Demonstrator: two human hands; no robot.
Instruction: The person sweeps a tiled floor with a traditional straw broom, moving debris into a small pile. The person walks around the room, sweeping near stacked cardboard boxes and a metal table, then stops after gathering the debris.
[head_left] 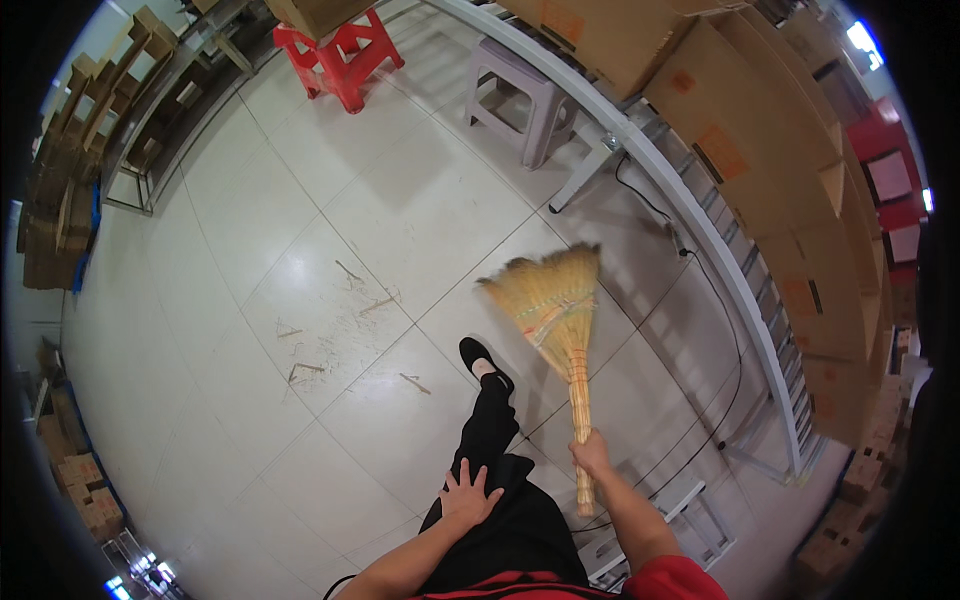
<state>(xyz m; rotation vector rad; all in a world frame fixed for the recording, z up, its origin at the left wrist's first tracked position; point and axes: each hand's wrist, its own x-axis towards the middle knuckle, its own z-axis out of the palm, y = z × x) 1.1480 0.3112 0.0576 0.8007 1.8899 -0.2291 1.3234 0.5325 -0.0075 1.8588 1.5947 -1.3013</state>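
While, in the head view, the right hand grips the broom by its handle, the left hand lies spread on black trousers. The bristles sit right of the scattered scraps, well apart. Sweeping seems in hand, likely calling next for bristles against the scraps; cartons bear orange prints, unreadable here
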